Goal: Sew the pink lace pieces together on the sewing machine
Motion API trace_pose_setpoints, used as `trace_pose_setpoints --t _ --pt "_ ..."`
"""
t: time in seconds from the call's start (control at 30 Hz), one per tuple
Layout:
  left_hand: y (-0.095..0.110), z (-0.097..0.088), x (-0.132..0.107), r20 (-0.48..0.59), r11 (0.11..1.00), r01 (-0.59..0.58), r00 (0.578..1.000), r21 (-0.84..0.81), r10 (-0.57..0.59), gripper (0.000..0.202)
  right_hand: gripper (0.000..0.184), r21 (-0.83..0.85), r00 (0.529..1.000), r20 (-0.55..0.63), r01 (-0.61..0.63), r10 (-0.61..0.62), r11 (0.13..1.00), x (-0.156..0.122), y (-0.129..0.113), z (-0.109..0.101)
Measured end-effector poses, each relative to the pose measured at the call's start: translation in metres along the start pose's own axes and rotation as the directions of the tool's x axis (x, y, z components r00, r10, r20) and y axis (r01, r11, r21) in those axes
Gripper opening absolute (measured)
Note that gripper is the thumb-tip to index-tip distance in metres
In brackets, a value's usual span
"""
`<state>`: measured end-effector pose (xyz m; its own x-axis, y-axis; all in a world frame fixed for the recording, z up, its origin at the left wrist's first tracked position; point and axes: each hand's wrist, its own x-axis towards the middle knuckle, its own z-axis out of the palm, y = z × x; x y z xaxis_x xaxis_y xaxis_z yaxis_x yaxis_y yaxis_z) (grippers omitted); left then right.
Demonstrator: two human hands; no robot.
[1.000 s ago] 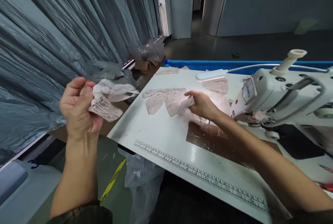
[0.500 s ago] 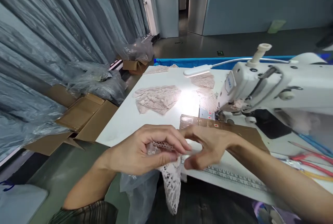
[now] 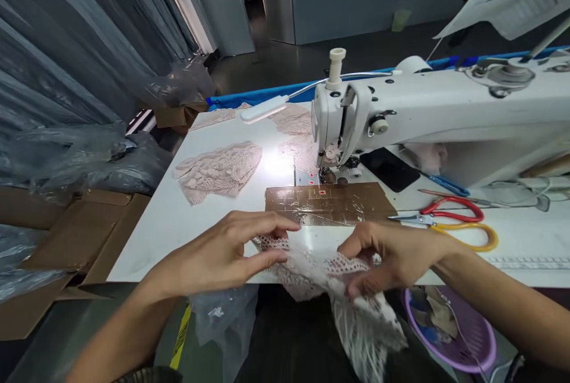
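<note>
Between my two hands a piece of pale pink lace [image 3: 307,276] is stretched at the table's front edge, its right part drooping below the edge in a blur. My left hand [image 3: 222,255] pinches its left end between thumb and fingers. The right end is gripped by my right hand [image 3: 383,255], with the fingers curled over it. Just beyond the hands lies a brown taped board [image 3: 329,202] in front of the white sewing machine [image 3: 427,110]. More lace [image 3: 220,169] lies on the white table [image 3: 151,231] to the left.
Red-and-yellow-handled scissors [image 3: 449,217] lie right of the board, near a black phone [image 3: 389,169]. A lit white lamp [image 3: 266,108] hangs by the machine head. Below the table stands a purple basket [image 3: 476,335]. Cardboard boxes [image 3: 84,231] and plastic sheeting are at left.
My hands were close together over the bunched lace; now they are apart with it spread between them. The right hand has moved right and taken hold. The view has turned right.
</note>
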<state>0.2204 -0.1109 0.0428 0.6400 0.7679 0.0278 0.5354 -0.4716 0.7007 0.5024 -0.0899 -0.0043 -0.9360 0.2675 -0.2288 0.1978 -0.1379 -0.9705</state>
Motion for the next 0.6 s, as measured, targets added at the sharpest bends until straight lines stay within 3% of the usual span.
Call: trace_pose_setpoints --t 0.13,0.2,0.23,0.3,0.37,0.4,0.43,0.53,0.6 --pt "-0.035 0.003 0.030 0.018 0.994 0.095 0.995 -0.062 -0.094 0.036 0.032 -0.031 0.969 -0.223 -0.120 0.111 0.992 -0.012 0.018 -0.035" --pt "-0.053 0.009 0.049 0.025 0.973 0.198 0.980 -0.114 -0.197 0.043 0.032 -0.134 0.904 -0.416 -0.164 0.095 0.977 -0.010 0.026 -0.054" --pt "-0.061 0.013 0.058 0.044 0.956 0.271 0.962 -0.113 -0.268 0.045 0.031 -0.193 0.842 -0.533 -0.224 0.089 0.955 -0.008 0.028 -0.063" --pt "-0.075 0.023 0.073 -0.033 0.946 0.323 0.945 -0.037 -0.324 0.045 0.028 -0.281 0.646 -0.759 -0.437 0.080 0.854 -0.002 0.031 -0.075" --pt "-0.089 0.034 0.082 -0.165 0.951 0.294 0.947 0.098 -0.276 0.043 0.025 -0.292 0.461 -0.887 -0.609 0.028 0.738 0.005 0.033 -0.082" --pt "-0.094 0.038 0.084 -0.227 0.950 0.266 0.947 0.161 -0.226 0.043 0.025 -0.287 0.409 -0.913 -0.646 0.003 0.707 0.007 0.033 -0.083" --pt "-0.100 0.041 0.085 -0.280 0.948 0.233 0.945 0.215 -0.169 0.042 0.026 -0.284 0.387 -0.922 -0.653 -0.013 0.702 0.008 0.034 -0.084" --pt "-0.109 0.049 0.083 -0.400 0.927 0.114 0.916 0.356 0.041 0.031 0.029 -0.292 0.400 -0.916 -0.593 -0.040 0.750 0.004 0.039 -0.083" --pt "-0.109 0.053 0.081 -0.408 0.896 -0.007 0.889 0.444 0.209 0.022 0.031 -0.313 0.401 -0.912 -0.547 -0.085 0.777 -0.002 0.045 -0.084"
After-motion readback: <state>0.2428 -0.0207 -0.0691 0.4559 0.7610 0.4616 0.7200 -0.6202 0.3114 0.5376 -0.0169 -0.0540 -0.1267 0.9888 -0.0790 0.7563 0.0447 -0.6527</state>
